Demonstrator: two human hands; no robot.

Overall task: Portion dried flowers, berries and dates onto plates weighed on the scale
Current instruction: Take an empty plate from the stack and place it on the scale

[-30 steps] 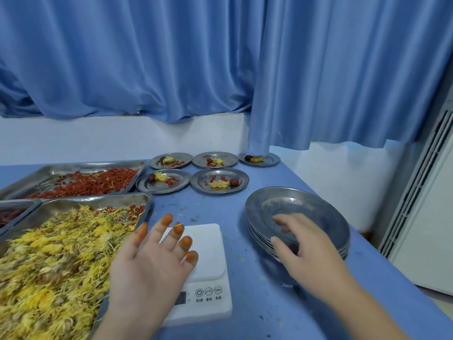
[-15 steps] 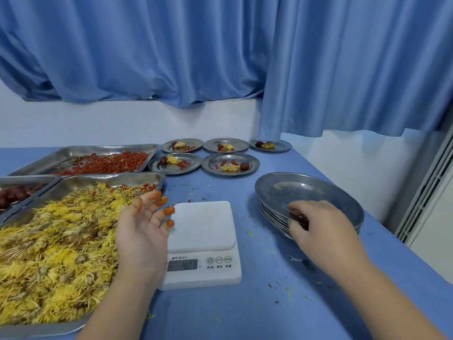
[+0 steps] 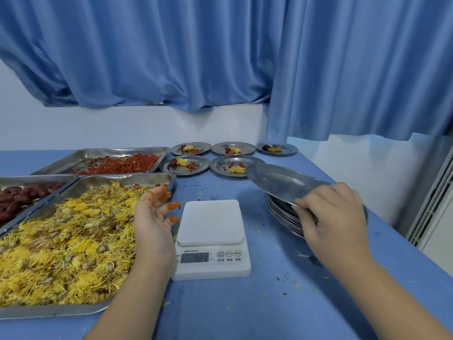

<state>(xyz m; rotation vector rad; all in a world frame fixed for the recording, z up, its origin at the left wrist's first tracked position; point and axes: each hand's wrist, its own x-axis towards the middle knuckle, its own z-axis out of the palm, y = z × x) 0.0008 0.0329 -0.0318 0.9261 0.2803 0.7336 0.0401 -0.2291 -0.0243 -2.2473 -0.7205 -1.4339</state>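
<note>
The right hand [image 3: 335, 217] pinches the near rim of a steel plate [image 3: 282, 182], which is tilted up off the stack of plates [image 3: 282, 214] by the right edge of the surface [image 3: 269, 303]. The left hand [image 3: 152, 222], fingers loosely spread and holding nothing, hovers between the tray of yellow dried flowers [image 3: 61, 241] and the white scale [image 3: 210, 222], which sits mid-surface.

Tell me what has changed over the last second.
The right hand, earlier resting on the stack of plates, now pinches the top plate and has tipped it up off the stack. The left hand moved left off the scale, over the flower tray. Scale still bare; five filled plates unmoved.
</note>
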